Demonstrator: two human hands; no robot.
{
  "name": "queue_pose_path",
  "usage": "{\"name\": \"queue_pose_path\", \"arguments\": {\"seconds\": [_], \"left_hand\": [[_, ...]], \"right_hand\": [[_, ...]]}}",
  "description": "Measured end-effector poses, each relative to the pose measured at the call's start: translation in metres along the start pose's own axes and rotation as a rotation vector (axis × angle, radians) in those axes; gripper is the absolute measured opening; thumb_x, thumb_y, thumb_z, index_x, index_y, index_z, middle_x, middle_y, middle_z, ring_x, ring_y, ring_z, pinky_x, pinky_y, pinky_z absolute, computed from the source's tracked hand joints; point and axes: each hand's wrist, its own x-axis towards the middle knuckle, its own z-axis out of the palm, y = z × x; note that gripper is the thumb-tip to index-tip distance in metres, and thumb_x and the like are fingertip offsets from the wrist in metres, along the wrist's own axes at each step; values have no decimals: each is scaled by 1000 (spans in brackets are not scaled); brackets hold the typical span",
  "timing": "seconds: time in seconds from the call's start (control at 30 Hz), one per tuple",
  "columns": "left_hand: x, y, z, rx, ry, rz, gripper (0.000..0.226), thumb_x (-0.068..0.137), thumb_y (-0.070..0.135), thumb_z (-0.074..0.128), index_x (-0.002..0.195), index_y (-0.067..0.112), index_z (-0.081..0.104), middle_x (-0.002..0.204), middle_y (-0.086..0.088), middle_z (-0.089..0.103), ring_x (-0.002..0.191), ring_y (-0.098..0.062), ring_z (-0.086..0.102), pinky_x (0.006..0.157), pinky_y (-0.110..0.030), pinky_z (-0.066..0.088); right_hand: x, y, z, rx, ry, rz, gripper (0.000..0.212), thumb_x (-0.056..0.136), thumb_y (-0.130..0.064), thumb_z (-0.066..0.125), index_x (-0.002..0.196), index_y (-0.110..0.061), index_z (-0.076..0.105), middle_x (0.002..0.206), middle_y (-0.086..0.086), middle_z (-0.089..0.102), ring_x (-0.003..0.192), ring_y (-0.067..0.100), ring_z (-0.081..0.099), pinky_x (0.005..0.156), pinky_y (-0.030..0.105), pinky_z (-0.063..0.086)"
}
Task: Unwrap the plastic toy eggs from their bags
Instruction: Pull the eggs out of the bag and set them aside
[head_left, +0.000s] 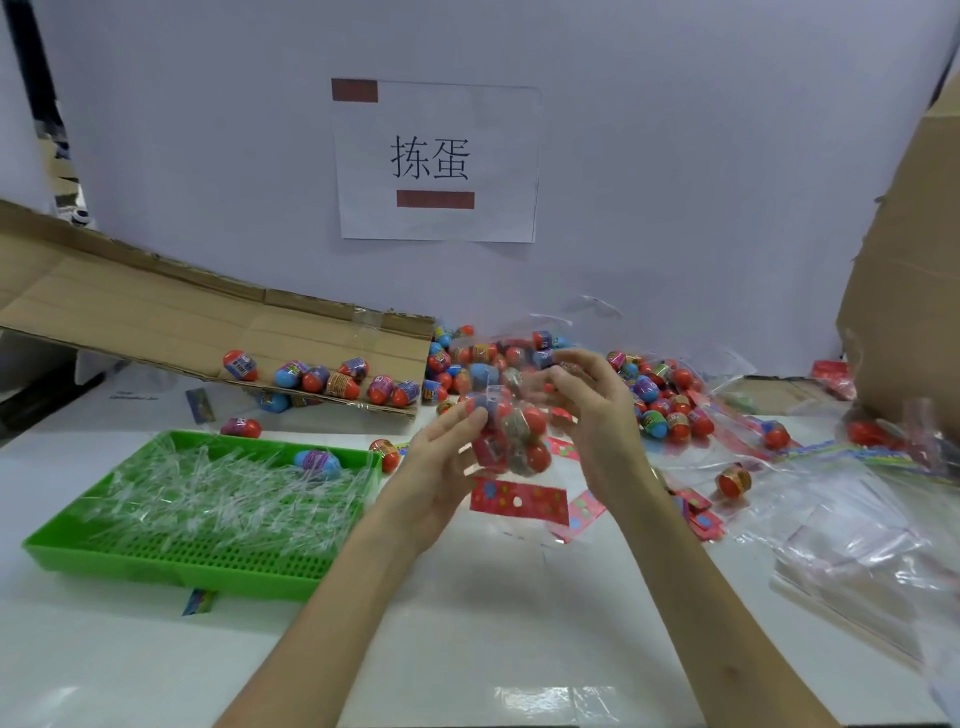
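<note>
**Item: bag of toy eggs, in hand.** Clear film pouch, several red and blue eggs inside, held above the worktop between both hands. Red header card hangs at the lower end, so the pouch appears inverted.

**Left hand.** Palm turned inward; fingers fairly straight, laid against the pouch's lower left side as a support.

**Right hand.** Fingers curled over the upper end, pinching the film. The exact pinch point is blurred.

**Step in hand (judged).** Opening the pouch so that the eggs come out.

**Handling notes.**
- The film is thin and slippery, so pinch a fold of it rather than a flat face.
- Keep the supporting hand under the eggs, so that their weight does not burst the seam.
- Open it low over the worktop. Round eggs are likely to roll, and the edge is near.
- Pull apart at the carded seam, which is probably the weakest line.

**Surroundings.**
- Loose eggs are heaped behind the hands.
- More eggs lie on a cardboard flap.
- A green tray holds clear plastic strips and one egg.
- Empty bags are piled at the right.
</note>
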Motion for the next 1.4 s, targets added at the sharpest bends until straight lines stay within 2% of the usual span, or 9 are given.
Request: {"name": "queue_pose_path", "arguments": {"seconds": [0.17, 0.37, 0.53, 0.73, 0.93, 1.13, 1.2, 1.27, 1.4], "left_hand": [[2, 0, -5, 36, 207, 88, 57, 75, 38, 79, 123, 12, 66, 107, -10, 76, 96, -27, 72, 75, -35, 61], [3, -7, -4, 125, 244, 107, 21, 90, 25, 74, 104, 15, 62, 92, -8, 73, 75, -21, 68, 53, -25, 50], [2, -5, -3, 136, 173, 116, 31, 94, 29, 69, 121, 15, 68, 96, -10, 74, 75, -19, 70, 54, -26, 52], [4, -8, -4, 94, 311, 134, 19, 98, 21, 63, 101, 14, 80, 103, -10, 78, 88, -19, 68, 81, -31, 51], [4, -9, -6, 124, 325, 120, 24, 100, 22, 59, 106, 12, 79, 102, -7, 80, 82, -18, 76, 58, -20, 53], [7, -13, -5, 166, 400, 124, 22, 101, 15, 59, 107, 18, 80, 102, 1, 80, 99, -12, 72, 79, -23, 52], [7, -14, -5, 209, 414, 138, 22, 101, 11, 59, 105, 16, 80, 104, 0, 80, 105, -15, 72, 91, -31, 55], [7, -15, -2, 262, 400, 165, 22, 101, 7, 59, 103, 16, 79, 103, -2, 80, 102, -18, 75, 88, -32, 59], [3, -17, 4, 410, 317, 285, 27, 100, 1, 59, 116, 18, 73, 95, 6, 80, 92, -13, 77, 79, -28, 62]], "right_hand": [[-5, 10, 3, -134, -168, 46, 33, 86, -42, 75, 106, -17, 69, 96, -1, 74, 92, 19, 70, 76, 29, 58], [-8, 25, 8, -202, -83, 74, 5, 93, -10, 71, 91, -14, 72, 90, 4, 73, 83, 18, 68, 69, 28, 58], [-11, 28, 4, -239, -24, 68, 19, 92, 0, 66, 83, -16, 72, 81, -3, 71, 74, 9, 66, 63, 24, 55], [-16, 30, -1, -312, -43, 44, 19, 89, 0, 68, 82, -17, 71, 75, 4, 72, 68, 16, 67, 57, 25, 51], [-20, 33, 1, -294, -7, 11, 28, 96, -19, 69, 69, -27, 71, 69, 0, 71, 61, 13, 65, 52, 19, 48], [-16, 45, -1, -410, 135, 74, 10, 95, -22, 71, 87, -16, 71, 76, 1, 72, 68, 16, 66, 59, 25, 52], [-19, 47, 3, -538, 241, -24, 15, 90, -22, 77, 95, -19, 63, 82, -1, 67, 71, 11, 64, 62, 21, 54], [-24, 48, 8, -661, 300, -275, 24, 86, -12, 80, 96, -21, 60, 78, -7, 61, 71, 9, 61, 59, 11, 50], [-30, 49, 14, -726, 184, -630, 21, 86, -4, 79, 100, -17, 70, 89, -9, 62, 72, 5, 61, 59, 8, 47]]}}
